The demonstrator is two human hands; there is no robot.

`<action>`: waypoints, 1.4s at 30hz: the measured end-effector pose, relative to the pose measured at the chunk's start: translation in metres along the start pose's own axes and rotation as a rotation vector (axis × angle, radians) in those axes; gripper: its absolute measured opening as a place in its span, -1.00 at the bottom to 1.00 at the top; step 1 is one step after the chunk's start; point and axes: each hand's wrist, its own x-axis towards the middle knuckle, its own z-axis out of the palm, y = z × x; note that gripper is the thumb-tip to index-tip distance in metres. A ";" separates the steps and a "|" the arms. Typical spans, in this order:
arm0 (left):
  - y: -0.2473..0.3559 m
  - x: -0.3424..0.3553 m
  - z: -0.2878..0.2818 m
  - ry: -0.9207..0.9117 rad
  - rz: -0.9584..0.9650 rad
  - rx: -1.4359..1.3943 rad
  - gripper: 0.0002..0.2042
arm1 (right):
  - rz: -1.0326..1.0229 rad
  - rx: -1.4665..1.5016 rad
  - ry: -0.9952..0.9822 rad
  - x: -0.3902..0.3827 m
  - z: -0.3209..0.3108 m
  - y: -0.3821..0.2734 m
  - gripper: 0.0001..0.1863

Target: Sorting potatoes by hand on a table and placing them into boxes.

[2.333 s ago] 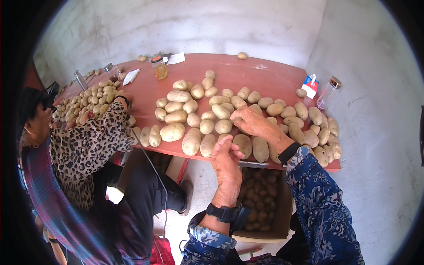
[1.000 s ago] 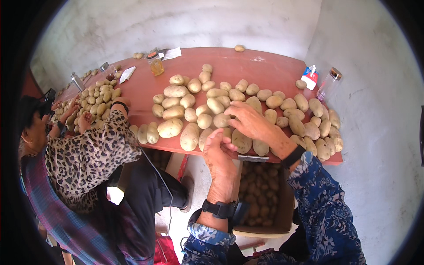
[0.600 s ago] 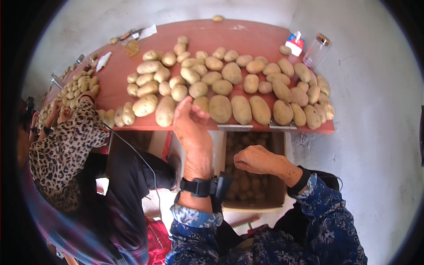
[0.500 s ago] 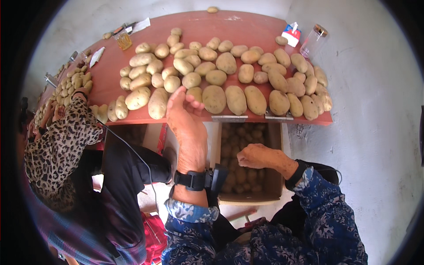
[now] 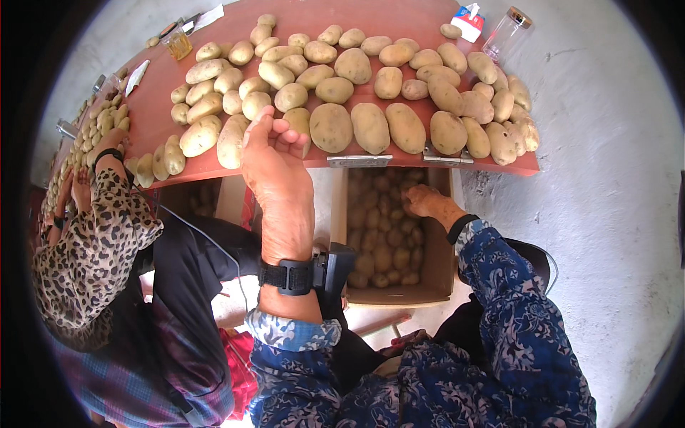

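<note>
My left hand is raised palm-up at the table's front edge, beside the front row of potatoes. Its fingers are apart and loosely bent, with nothing held in them. Below the tabletop stands an open cardboard box with many potatoes inside. My right hand reaches into this box near its far right side. The fingers there are curled down among the potatoes, and whatever they hold is hidden. A black strap with a dark device sits around my left wrist.
Potatoes in uneven rows cover much of the red table. At its far side stand a tissue pack, a clear jar and a glass of amber liquid. A co-worker's leopard-print sleeve is at left; a white wall at right.
My right hand has moved forward from above the box into its far right part. My left hand keeps its raised pose. The view has shifted, so the table sits higher in it.
</note>
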 end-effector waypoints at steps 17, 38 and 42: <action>-0.002 -0.001 0.011 -0.013 -0.023 0.092 -0.74 | -0.037 0.149 -0.058 0.069 0.133 -0.001 -0.60; -0.009 -0.017 0.023 0.000 0.006 0.125 -0.79 | 0.008 0.318 0.066 0.068 0.070 -0.087 -0.72; -0.010 -0.020 0.025 -0.003 -0.009 0.129 -0.79 | -0.038 0.293 0.055 0.090 0.084 -0.089 -0.73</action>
